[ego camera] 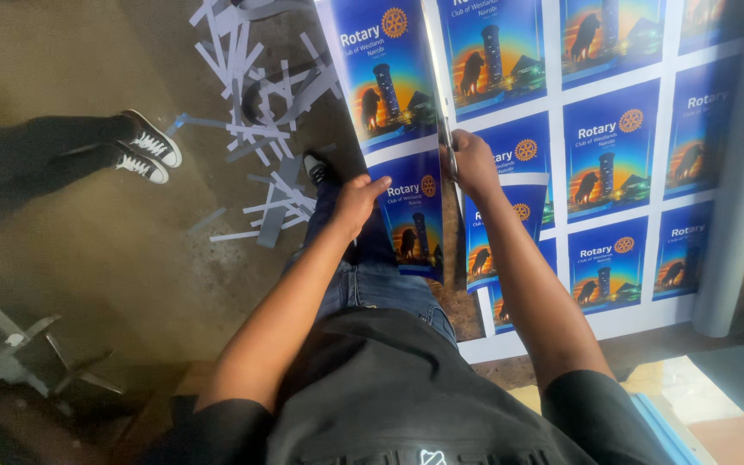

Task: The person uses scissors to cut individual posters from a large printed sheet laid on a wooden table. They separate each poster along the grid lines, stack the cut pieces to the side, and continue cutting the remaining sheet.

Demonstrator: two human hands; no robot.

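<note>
A large printed sheet (pixel 613 129) of repeated blue cards with an orange skyline picture lies across a table. My right hand (pixel 474 164) grips a pair of scissors (pixel 441 112) whose blades run up the white gap between two columns. My left hand (pixel 359 200) pinches the edge of the partly cut-off strip of blue cards (pixel 398 129), which hangs off the table's left side. The scissor handles are hidden inside my right hand.
Several white and grey paper offcuts (pixel 260 95) litter the concrete floor. Another person's legs in black trousers and black-and-white sneakers (pixel 148 146) stand at the left. A rolled end of the sheet (pixel 734 215) rises at the right. My own shoe (pixel 316 168) shows below the strip.
</note>
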